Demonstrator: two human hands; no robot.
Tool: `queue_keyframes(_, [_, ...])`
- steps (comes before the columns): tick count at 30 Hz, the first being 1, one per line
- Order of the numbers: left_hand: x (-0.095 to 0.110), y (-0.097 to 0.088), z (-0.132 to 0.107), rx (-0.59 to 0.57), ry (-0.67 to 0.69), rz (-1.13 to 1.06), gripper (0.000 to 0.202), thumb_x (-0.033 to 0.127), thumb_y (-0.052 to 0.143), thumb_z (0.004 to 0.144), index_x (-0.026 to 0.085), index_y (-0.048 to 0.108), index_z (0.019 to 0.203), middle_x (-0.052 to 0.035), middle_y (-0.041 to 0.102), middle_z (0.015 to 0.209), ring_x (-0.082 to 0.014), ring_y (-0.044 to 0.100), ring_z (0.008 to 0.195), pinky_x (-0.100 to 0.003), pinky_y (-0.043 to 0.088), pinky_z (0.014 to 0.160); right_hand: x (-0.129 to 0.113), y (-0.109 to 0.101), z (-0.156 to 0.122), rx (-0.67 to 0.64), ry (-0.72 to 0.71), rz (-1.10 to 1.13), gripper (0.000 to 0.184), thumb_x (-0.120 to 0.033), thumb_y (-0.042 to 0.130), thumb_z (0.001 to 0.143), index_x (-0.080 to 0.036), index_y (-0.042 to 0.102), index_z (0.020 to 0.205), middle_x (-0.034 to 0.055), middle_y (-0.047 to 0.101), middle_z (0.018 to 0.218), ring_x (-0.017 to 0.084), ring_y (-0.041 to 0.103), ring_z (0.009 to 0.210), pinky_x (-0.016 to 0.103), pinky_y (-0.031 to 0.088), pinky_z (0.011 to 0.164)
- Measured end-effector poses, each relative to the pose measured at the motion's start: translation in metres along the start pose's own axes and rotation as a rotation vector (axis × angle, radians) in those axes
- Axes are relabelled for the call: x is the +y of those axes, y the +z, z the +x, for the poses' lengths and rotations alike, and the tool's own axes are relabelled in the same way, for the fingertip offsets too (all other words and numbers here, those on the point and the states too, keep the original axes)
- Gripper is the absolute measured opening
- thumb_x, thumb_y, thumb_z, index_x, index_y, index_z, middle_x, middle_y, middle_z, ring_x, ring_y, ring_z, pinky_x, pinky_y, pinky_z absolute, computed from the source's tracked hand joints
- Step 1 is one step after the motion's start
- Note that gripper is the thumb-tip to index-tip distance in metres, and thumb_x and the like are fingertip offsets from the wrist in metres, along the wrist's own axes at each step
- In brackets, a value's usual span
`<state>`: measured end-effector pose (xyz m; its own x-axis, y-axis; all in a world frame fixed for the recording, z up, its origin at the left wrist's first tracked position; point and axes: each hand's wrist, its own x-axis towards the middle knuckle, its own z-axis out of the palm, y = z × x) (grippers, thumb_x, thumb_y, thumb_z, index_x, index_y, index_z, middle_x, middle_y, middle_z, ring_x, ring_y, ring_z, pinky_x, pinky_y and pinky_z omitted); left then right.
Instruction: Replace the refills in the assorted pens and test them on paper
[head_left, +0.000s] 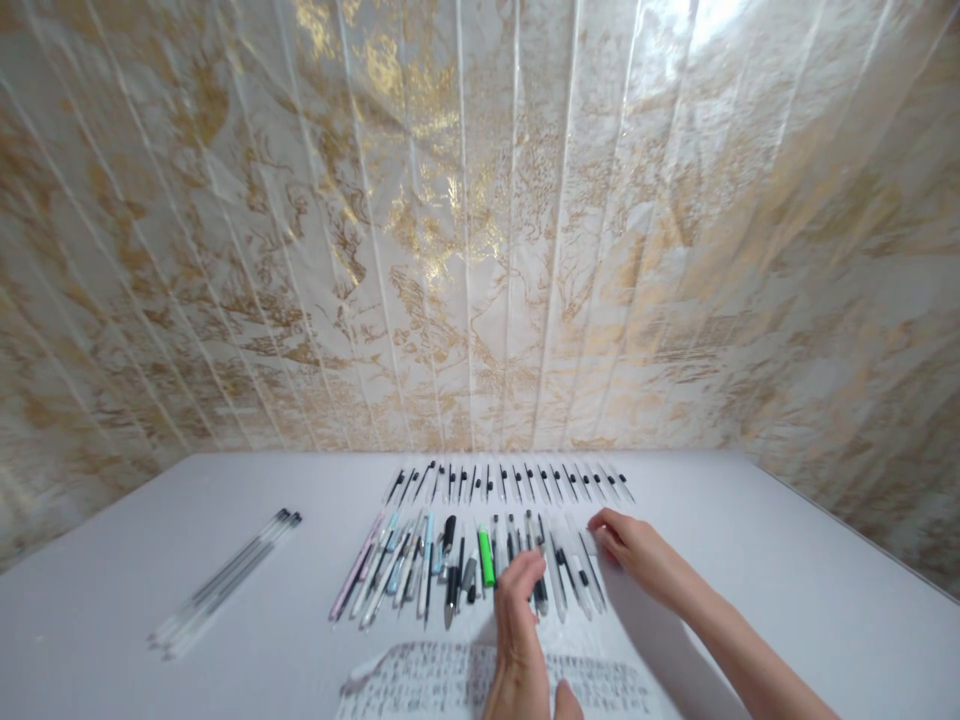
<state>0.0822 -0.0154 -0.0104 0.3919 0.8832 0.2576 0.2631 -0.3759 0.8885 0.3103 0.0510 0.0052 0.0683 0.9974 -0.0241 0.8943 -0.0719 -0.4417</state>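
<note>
Where pens (486, 556) end, the right hand (636, 549) borders open table (787, 580).

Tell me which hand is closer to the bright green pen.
Left. The left hand is just right of the bright green pen and nearer the person; the right hand is much farther off to the pen's right.

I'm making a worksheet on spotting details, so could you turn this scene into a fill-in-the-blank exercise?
1. The brightest marker in the near row of pens is ____.
2. From the person's side, the long sticks lie to the ____ of those pens.
3. The person's ____ hand is over the written paper.
4. The pattern on the backdrop behind the table is ____.

Missing words: green; left; left; gold.
</note>
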Motion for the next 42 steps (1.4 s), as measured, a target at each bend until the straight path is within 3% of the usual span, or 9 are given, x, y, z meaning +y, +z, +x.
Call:
queue_keyframes(4, [-0.001,0.001,-0.002,-0.019,-0.011,0.037,0.097,0.001,0.043,0.045,0.020,0.024,0.138,-0.0136,0.024,0.155,-0.0291,0.033,0.138,-0.036,0.040,0.097,0.003,0.000,-0.007,0.009,-0.028,-0.052,0.030,0.000,0.040,0.077,-0.014,0.059,0.096,0.0074,0.067,0.076,0.019,0.059,0.068,0.025,0.038,0.063])
queue_keyframes(8, [-0.002,0.002,0.000,-0.030,-0.028,0.044,0.097,0.002,0.044,0.045,0.022,0.026,0.138,-0.0125,0.025,0.155,-0.0303,0.028,0.140,-0.039,0.040,0.099,0.000,0.003,-0.014,0.002,-0.072,-0.060,0.029,0.000,0.045,0.073,-0.019,0.054,0.093,0.0024,0.063,0.075,0.017,0.058,0.066,0.024,0.038,0.061])
queue_keyframes(13, [-0.005,0.004,-0.001,-0.031,-0.017,0.048,0.097,0.001,0.044,0.045,0.022,0.026,0.139,-0.0126,0.025,0.155,-0.0318,0.025,0.142,-0.043,0.038,0.102,-0.007,-0.002,-0.019,-0.010,-0.100,-0.027,0.036,0.002,0.049,0.066,-0.021,0.050,0.093,0.0014,0.061,0.087,0.015,0.060,0.070,0.022,0.042,0.065])
queue_keyframes(28, [-0.012,0.009,-0.004,0.009,0.059,0.055,0.096,-0.002,0.043,0.048,0.021,0.024,0.139,-0.0132,0.026,0.153,-0.0288,0.025,0.142,-0.042,0.035,0.107,-0.011,-0.010,-0.025,-0.127,-0.096,0.020,0.032,0.003,0.050,0.060,-0.023,0.040,0.076,-0.0044,0.053,0.070,0.013,0.050,0.063,0.021,0.032,0.055])
queue_keyframes(33, [0.002,0.007,-0.001,0.011,-0.001,0.000,0.096,-0.002,0.043,0.046,0.019,0.023,0.137,-0.0155,0.025,0.151,-0.0293,0.026,0.141,-0.043,0.027,0.113,-0.012,-0.003,-0.018,-0.123,-0.069,0.034,0.032,0.001,0.053,0.059,-0.023,0.036,0.071,-0.0051,0.051,0.068,0.012,0.047,0.063,0.021,0.030,0.055])
queue_keyframes(35, [0.014,-0.001,0.004,0.017,-0.058,-0.026,0.093,-0.002,0.044,0.050,0.019,0.022,0.137,-0.0161,0.026,0.150,-0.0276,0.032,0.138,-0.041,0.028,0.112,-0.009,-0.002,-0.016,-0.129,-0.060,0.039,0.032,0.001,0.054,0.059,-0.023,0.036,0.071,-0.0052,0.051,0.067,0.012,0.047,0.062,0.021,0.029,0.054])
queue_keyframes(38, [0.031,-0.026,0.016,0.057,-0.122,-0.022,0.074,0.002,0.045,0.067,0.022,0.023,0.135,-0.0144,0.032,0.145,-0.0236,0.037,0.134,-0.037,0.033,0.110,-0.003,-0.002,-0.015,-0.134,-0.057,0.049,0.032,0.002,0.052,0.059,-0.023,0.037,0.072,-0.0058,0.050,0.066,0.011,0.045,0.060,0.020,0.027,0.051])
queue_keyframes(40, [0.034,-0.053,0.027,0.071,-0.113,0.088,0.058,0.007,0.043,0.076,0.023,0.029,0.129,-0.0125,0.036,0.140,-0.0219,0.037,0.134,-0.037,0.034,0.109,0.000,-0.003,-0.016,-0.136,-0.063,0.056,0.032,0.004,0.049,0.059,-0.023,0.037,0.072,-0.0068,0.048,0.062,0.011,0.044,0.058,0.020,0.026,0.050])
queue_keyframes(42, [0.026,-0.090,0.036,0.101,-0.082,0.352,0.046,0.007,0.042,0.077,0.024,0.036,0.119,-0.0099,0.038,0.137,-0.0196,0.038,0.132,-0.036,0.037,0.107,0.000,-0.003,-0.016,-0.139,-0.074,0.064,0.033,0.006,0.046,0.059,-0.023,0.036,0.070,-0.0079,0.046,0.058,0.011,0.043,0.055,0.020,0.026,0.050])
